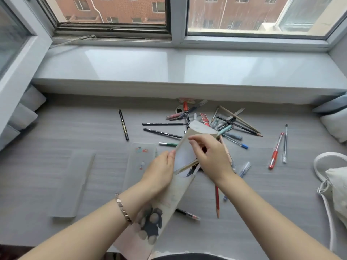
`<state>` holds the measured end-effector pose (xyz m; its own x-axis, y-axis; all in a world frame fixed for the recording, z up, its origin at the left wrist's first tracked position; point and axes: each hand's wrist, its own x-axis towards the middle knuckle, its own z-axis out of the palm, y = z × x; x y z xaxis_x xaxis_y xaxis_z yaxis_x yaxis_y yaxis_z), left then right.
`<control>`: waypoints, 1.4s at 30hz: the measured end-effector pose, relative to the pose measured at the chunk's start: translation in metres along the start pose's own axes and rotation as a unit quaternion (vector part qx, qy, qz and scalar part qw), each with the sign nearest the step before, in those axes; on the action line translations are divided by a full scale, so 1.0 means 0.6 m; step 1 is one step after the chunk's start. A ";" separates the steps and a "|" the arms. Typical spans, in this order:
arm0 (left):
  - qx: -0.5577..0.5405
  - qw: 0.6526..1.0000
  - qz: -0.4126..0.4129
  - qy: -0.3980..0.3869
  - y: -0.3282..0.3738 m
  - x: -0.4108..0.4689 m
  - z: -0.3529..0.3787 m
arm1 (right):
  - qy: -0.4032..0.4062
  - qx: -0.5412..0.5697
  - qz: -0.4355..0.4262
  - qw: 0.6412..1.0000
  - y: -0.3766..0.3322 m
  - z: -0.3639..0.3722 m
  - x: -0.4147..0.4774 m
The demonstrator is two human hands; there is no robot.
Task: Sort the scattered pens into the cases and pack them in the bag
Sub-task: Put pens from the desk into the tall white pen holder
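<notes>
The person holds a long, pale pencil case (180, 177) up off the grey counter (56, 132), tilted so its open flap points away toward the window. The left hand (159, 171) wraps the case's left edge in a closed grip. The right hand (210, 156) pinches at the case's mouth, its fingers closed around what look like a wooden pencil and a dark pen already poking from the opening; exactly which item it grasps is hard to tell.

The task appears to be at an early stage. A few pens sit inside the held case, but most remain loose. A dense heap of pens (216, 122) lies just beyond the case, with black pencils (161, 128) fanned out to its left and a single black marker (123, 124) lying well apart. A red pen and a clear pen (279, 149) lie side by side to the right, and a red pencil (217, 201) and another dark pen lie near the person, partly under the right forearm.

Two more translucent cases rest flat on the counter: one with small stickers (140, 162), just beside the left hand, and a plain one (75, 184) further left. Both seem empty, though their contents are not clear. The white bag (336, 184) sits at the right edge, and nothing is seen packed into it.
</notes>
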<state>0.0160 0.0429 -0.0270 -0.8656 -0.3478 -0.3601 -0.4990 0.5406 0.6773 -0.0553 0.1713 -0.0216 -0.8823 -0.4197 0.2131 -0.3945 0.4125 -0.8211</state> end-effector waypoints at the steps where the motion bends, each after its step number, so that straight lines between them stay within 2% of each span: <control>1: 0.000 1.000 0.000 -0.007 -0.002 0.000 0.000 | -0.027 -0.041 -0.037 0.998 0.005 0.002 -0.001; 3: -0.008 1.000 0.004 -0.024 -0.009 0.000 0.001 | -0.072 -0.080 -0.059 0.992 0.008 0.001 0.004; 6: -0.021 0.999 0.009 -0.034 -0.015 -0.002 0.000 | -0.115 -0.175 -0.038 0.977 0.019 0.010 0.013; 8: -0.014 1.000 0.009 -0.024 -0.017 -0.003 -0.003 | -0.127 -0.181 -0.034 0.975 0.020 0.018 0.013; 10: -0.004 1.000 -0.003 0.000 -0.021 0.002 -0.009 | -0.077 -0.117 -0.072 0.988 0.015 0.021 0.008; 12: -0.015 0.999 -0.025 0.033 -0.026 0.011 -0.015 | 0.009 -0.081 -0.082 0.993 0.019 0.017 -0.006; 13: -0.024 0.998 -0.036 0.046 -0.028 0.017 -0.019 | 0.025 -0.082 -0.048 0.995 0.028 0.012 -0.014; 15: -0.044 0.997 -0.052 0.048 -0.029 0.026 -0.022 | 0.010 -0.111 0.089 0.990 0.060 -0.009 -0.033; 18: -0.058 0.996 -0.061 0.034 -0.029 0.028 -0.017 | -0.054 -0.206 0.304 0.928 0.114 -0.054 -0.061; 20: -0.051 0.996 -0.062 0.027 -0.028 0.028 -0.008 | -0.051 -0.242 0.382 0.890 0.138 -0.084 -0.069; 22: -0.039 0.997 -0.057 0.017 -0.025 0.028 0.002 | -0.053 -0.245 0.422 0.872 0.158 -0.097 -0.075; 29: 0.000 0.999 -0.036 0.010 -0.006 0.023 0.018 | -0.033 -0.187 0.427 0.884 0.169 -0.100 -0.064; 31: 0.007 0.999 -0.033 0.006 -0.006 0.024 0.017 | -0.053 -0.199 0.376 0.903 0.165 -0.105 -0.046; 33: 0.005 0.999 -0.033 0.001 -0.006 0.024 0.015 | -0.117 -0.242 0.312 0.911 0.160 -0.106 -0.031; 37: -0.009 1.000 -0.030 0.004 -0.006 0.023 0.011 | -0.270 -0.319 0.243 0.875 0.158 -0.095 -0.019; 42: -0.014 0.999 -0.045 0.010 -0.006 0.015 0.007 | -0.275 -0.342 0.262 0.859 0.156 -0.090 -0.023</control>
<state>0.0099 0.0410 -0.0351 -0.8158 -0.4098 -0.4080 -0.5737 0.4849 0.6601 -0.0938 0.2593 -0.0732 -0.8041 -0.2722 -0.5285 -0.2047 0.9614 -0.1837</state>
